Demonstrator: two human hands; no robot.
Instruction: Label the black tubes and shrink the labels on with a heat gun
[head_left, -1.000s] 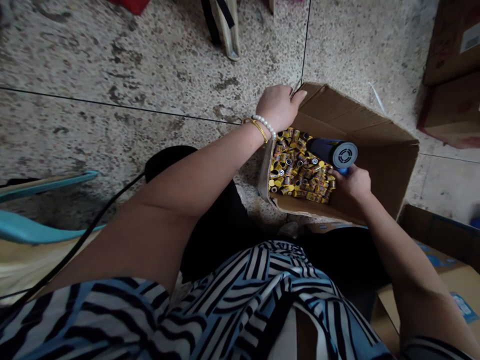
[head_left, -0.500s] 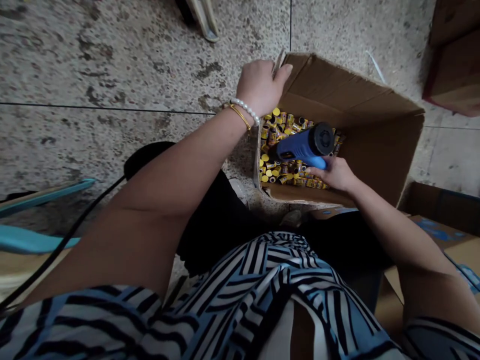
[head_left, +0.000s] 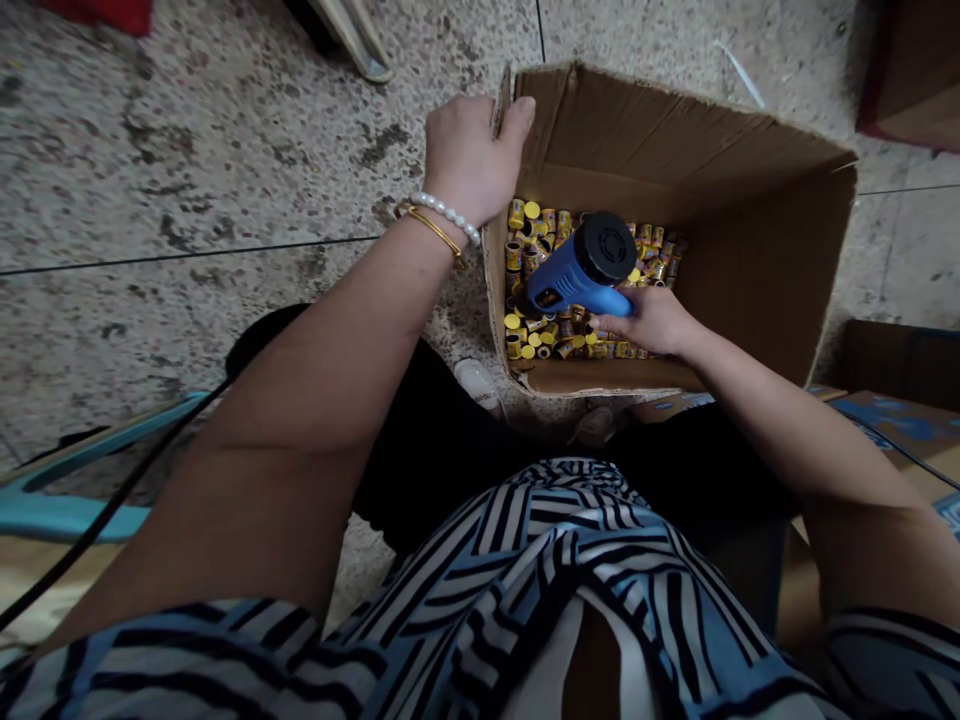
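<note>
My left hand [head_left: 476,155] grips the far left corner of an open cardboard box [head_left: 697,130], its thumb over the rim. A pearl bracelet and a gold bangle circle that wrist. Inside the box, my right hand [head_left: 651,318] is closed round the handle of a blue heat gun [head_left: 566,278]. The heat gun has a black vented rear cap facing up, and its front end points down and left. Beneath it, many small yellow printed cylinders [head_left: 551,225] cover the box's bottom, some lying and some upright. The heat gun's nozzle tip is hard to see.
The box stands on a speckled floor [head_left: 225,130] in front of my feet. A pale furniture leg [head_left: 356,40] is at the top. Other cartons [head_left: 911,80] stand at the right. A turquoise frame [head_left: 82,515] and a black cable [head_left: 120,490] are at the left.
The view has shifted a little. The heat gun and my right hand have moved slightly left over the cylinders. My left hand, still on the box corner, appears farther left and up.
</note>
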